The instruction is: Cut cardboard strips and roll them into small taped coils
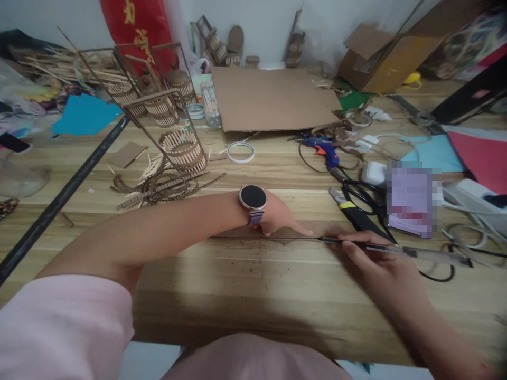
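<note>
Clock: centred on each hand named, with twelve pointing away from the person.
Cardboard strip: a narrow brown band (233, 231) lies flat on the table (222, 311) beneath the left hand, its long axis running nine to three; from the right hand it lies at nine to ten o'clock.
Left hand: nearer to the strip, the left hand (279, 214) rests over it, index finger stretched towards three o'clock, the others curled under; whether they grip anything cannot be told.
Right hand: fingers closed around a slim pen-like tool (370, 246), dark at the tip, clear-barrelled behind; the right hand (380, 264) aims that tip at nine to ten, near the left index fingertip.
Crumbs: dark, grainy specks (257, 250) scatter at about seven from the left hand.
Utility knife: black and yellow, hard-cased, the knife (358, 217) lies at eleven from the right hand.
Tape ring: smooth, white and round (241, 160), at eleven from the left hand.
Stick basket: pale slats in a round wall under a tall brown frame, the basket (184, 150) stands at ten.
Table: smooth, streaked wood grain.
</note>
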### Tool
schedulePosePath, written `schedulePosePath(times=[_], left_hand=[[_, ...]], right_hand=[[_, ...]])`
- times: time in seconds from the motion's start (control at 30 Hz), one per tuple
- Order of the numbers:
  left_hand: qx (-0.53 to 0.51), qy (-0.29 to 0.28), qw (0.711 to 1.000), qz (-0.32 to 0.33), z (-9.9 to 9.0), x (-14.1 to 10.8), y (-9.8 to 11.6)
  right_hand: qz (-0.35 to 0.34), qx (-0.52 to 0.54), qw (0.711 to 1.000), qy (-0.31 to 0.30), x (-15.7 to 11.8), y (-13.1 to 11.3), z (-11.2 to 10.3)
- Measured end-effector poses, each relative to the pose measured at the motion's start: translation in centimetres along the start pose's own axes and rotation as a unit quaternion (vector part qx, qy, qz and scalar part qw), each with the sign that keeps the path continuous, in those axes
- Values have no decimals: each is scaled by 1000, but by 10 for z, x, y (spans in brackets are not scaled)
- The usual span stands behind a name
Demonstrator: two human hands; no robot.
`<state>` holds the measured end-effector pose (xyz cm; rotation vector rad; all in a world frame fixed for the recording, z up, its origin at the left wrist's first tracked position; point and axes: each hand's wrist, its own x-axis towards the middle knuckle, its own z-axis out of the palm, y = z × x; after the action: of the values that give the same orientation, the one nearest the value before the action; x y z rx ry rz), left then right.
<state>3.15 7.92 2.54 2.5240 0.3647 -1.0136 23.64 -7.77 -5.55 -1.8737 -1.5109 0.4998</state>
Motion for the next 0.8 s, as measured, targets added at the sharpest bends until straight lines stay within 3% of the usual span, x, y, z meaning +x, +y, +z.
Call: schedulePosePath(times=[0.27, 0.47, 0.6, 0.73, 0.8], left_hand=[[-20, -34, 999, -1, -4, 5, 0], [-22, -25, 999, 3, -5, 3, 0], [-56, -14, 998, 33, -3, 6, -4], [-77, 2, 996, 50, -1, 10, -8], [-87, 47, 994, 45, 0, 11, -8]], right_hand=[[2, 6, 997, 73, -3, -14, -9], [-119, 67, 989, -51, -4, -45, 24], [-145, 84, 984, -62, -2, -58, 47], [-151, 82, 983, -59, -1, -62, 53], [-156, 84, 982, -61, -2, -63, 54]])
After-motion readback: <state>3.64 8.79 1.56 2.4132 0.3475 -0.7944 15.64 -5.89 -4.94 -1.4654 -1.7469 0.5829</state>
